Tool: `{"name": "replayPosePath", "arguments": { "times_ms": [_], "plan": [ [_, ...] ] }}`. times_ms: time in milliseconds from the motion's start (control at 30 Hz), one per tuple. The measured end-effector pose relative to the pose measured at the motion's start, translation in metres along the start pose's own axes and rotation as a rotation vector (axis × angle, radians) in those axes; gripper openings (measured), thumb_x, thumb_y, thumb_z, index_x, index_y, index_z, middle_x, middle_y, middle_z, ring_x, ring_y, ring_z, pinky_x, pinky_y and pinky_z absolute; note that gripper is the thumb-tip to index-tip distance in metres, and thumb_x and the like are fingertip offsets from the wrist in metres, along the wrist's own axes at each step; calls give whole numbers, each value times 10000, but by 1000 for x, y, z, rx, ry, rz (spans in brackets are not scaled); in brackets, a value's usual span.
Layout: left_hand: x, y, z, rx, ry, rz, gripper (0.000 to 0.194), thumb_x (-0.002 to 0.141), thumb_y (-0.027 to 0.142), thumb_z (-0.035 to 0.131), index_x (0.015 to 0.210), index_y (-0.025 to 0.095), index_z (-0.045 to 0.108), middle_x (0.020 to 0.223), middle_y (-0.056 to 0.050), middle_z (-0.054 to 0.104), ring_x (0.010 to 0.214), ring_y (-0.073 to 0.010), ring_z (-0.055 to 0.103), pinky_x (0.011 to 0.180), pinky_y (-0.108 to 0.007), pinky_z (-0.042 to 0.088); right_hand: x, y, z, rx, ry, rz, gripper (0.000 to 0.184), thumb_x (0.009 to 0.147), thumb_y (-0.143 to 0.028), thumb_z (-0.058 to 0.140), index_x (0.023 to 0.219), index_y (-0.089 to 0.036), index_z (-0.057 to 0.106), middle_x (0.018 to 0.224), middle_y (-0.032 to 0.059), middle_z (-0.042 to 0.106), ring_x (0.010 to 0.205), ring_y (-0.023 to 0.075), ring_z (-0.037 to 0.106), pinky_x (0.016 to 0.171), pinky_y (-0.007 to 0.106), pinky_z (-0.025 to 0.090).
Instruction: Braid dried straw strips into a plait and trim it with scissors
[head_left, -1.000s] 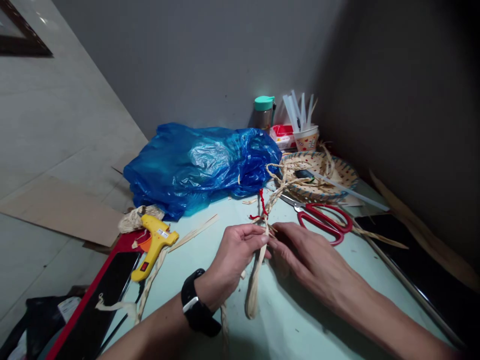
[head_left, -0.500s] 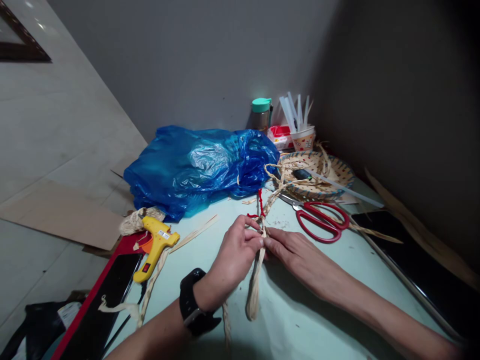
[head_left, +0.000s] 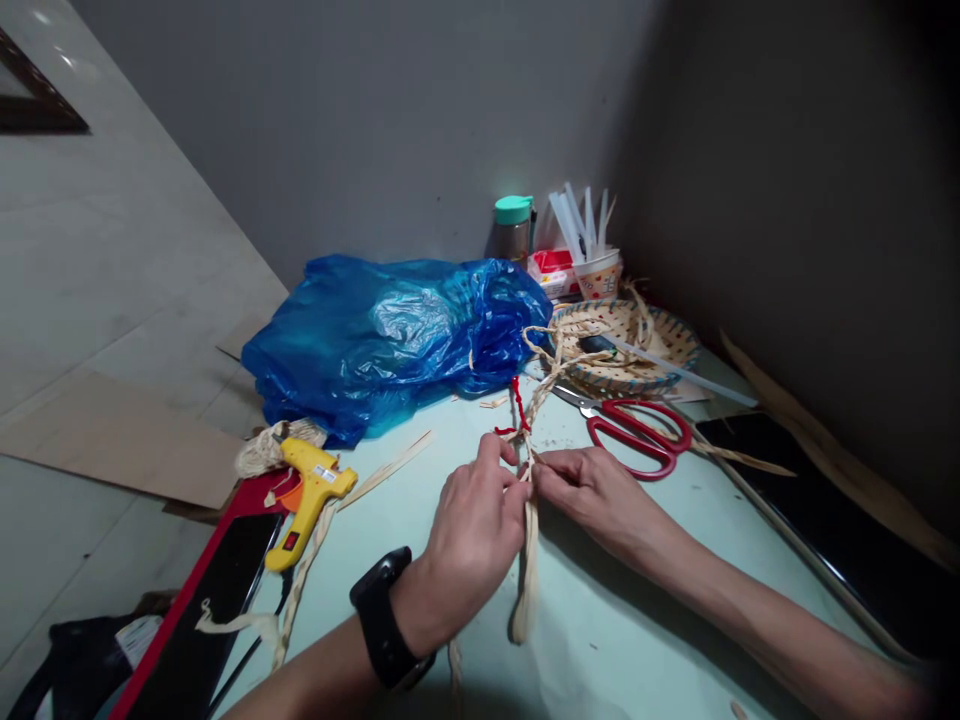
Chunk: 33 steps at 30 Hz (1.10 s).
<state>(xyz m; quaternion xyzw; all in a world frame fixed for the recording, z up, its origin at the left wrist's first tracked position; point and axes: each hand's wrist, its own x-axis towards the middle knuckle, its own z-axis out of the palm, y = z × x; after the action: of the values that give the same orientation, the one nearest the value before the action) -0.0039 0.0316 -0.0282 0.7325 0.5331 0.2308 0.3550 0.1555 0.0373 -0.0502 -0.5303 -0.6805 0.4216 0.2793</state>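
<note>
Pale straw-like strands form a braid (head_left: 537, 397) running from the woven basket toward me, with a loose folded bundle (head_left: 526, 590) hanging at its near end. My left hand (head_left: 480, 510) pinches the strands from the left, fingers curled. From the right, my right hand (head_left: 581, 487) pinches them at about the same spot, its thumb and forefinger pressed together. A red cord (head_left: 519, 405) lies on the braid just beyond my fingertips. The fingertips partly hide the strands between them. Red-handled scissors (head_left: 641, 440) lie right of my right hand.
A yellow glue gun (head_left: 307, 510) rests at the left beside a dark panel (head_left: 217, 600). Behind stand a blue plastic bag (head_left: 390, 340), a green-lidded bottle (head_left: 513, 230), a cup of glue sticks (head_left: 598, 275) and the basket (head_left: 679, 345). A black flat device (head_left: 817, 520) lies at the right.
My right hand has shifted slightly right, its fingertips now a little apart from my left ones. The hanging bundle has swung right and hangs straighter. The view has turned slightly.
</note>
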Motion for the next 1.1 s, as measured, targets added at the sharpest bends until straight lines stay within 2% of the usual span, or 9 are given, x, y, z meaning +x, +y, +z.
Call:
{"name": "replayPosePath", "arguments": {
  "times_ms": [167,300,433,600,667,733,800,900,1100],
  "plan": [
    [-4,10,-5,203,50,37,238,934,268,430,706,229,486,602,-12,623,536,-170,549,565,-283,322,-2,2,2,87,22,15,311,814,-266,443,541,-204,309,531,-60,238,519,91,244,496,267,162],
    [-18,12,13,392,77,224,204,939,187,391,823,206,558,693,-50,659,600,-195,599,584,-312,345,-4,2,-2,230,-49,-14,364,887,-358,427,572,-179,461,543,-47,386,527,95,321,507,247,240],
    [-31,7,36,608,107,429,249,824,18,401,878,149,605,712,-96,667,655,-239,637,611,-342,379,-7,0,-7,561,-164,117,331,919,-379,446,813,-138,648,624,-6,560,512,92,350,498,237,253],
    [-30,14,29,498,87,518,179,835,101,482,707,178,581,635,-70,619,620,-217,583,591,-345,376,-8,0,-8,670,-168,175,286,872,-396,556,944,-135,647,710,29,641,579,123,493,554,240,341],
    [-22,16,19,321,176,422,219,875,167,495,664,195,548,675,-69,614,707,-216,582,662,-339,403,-8,0,-8,640,-121,99,272,873,-404,557,810,-149,623,642,0,581,595,128,493,587,245,356],
    [-12,15,12,81,255,210,185,899,202,493,720,196,543,770,-69,624,793,-213,591,727,-333,427,-8,0,-7,611,-99,4,344,886,-418,538,658,-162,560,619,-5,534,621,132,488,632,255,368],
    [0,9,9,-252,171,-6,81,898,264,519,852,198,529,815,-47,618,757,-190,607,700,-312,450,-8,1,-5,587,-116,-51,404,904,-435,505,594,-177,502,625,8,533,638,141,495,655,266,379],
    [11,1,9,-681,-28,-172,152,883,319,548,928,196,469,735,23,561,524,-112,555,549,-252,411,-8,6,0,570,-136,-68,397,951,-429,426,646,-185,499,667,25,566,676,158,525,687,282,392],
    [10,-2,11,-923,-80,-269,237,806,269,641,910,201,439,715,48,517,529,-93,532,506,-228,417,-14,10,4,288,-60,-110,349,1007,-401,330,783,-202,509,723,-3,546,672,148,491,662,279,367]
  ]
}}
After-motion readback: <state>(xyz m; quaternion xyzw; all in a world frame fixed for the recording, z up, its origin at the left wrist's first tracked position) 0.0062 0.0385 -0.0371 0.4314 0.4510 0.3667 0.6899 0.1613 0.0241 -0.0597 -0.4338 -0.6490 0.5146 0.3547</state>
